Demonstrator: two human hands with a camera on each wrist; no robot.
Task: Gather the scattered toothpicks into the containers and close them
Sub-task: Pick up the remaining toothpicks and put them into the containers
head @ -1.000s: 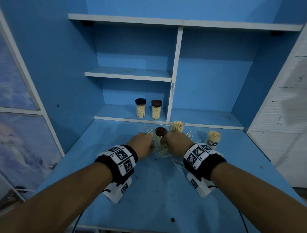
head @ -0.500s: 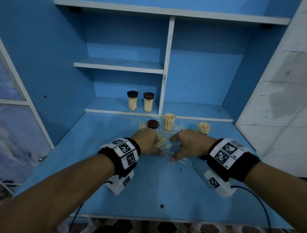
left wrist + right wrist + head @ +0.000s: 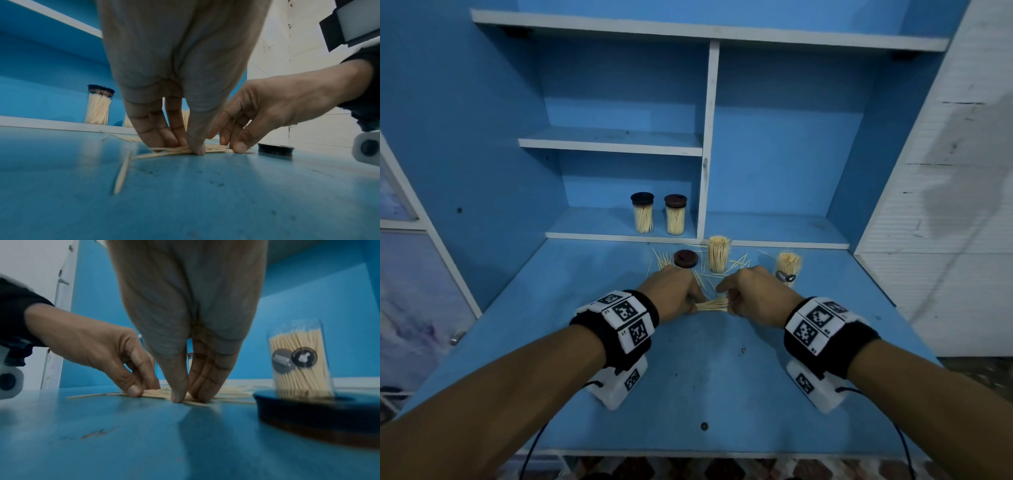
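A bundle of toothpicks lies flat on the blue tabletop. My left hand pinches its left end and my right hand pinches its right end. The left wrist view shows the left hand pressing thumb and fingertips onto the bundle. In the right wrist view the right hand does the same. Two open containers full of toothpicks stand behind, one central and one labelled. A dark lid lies behind my left hand. Loose toothpicks are scattered around them.
Two closed toothpick containers stand on the low shelf at the back. A second dark lid lies close to my right wrist. A loose toothpick lies near my left wrist. A white wall bounds the right.
Both hands have drawn back from beside the lid towards me, raking loose toothpicks together. Now they hold one bundle between them on the table.
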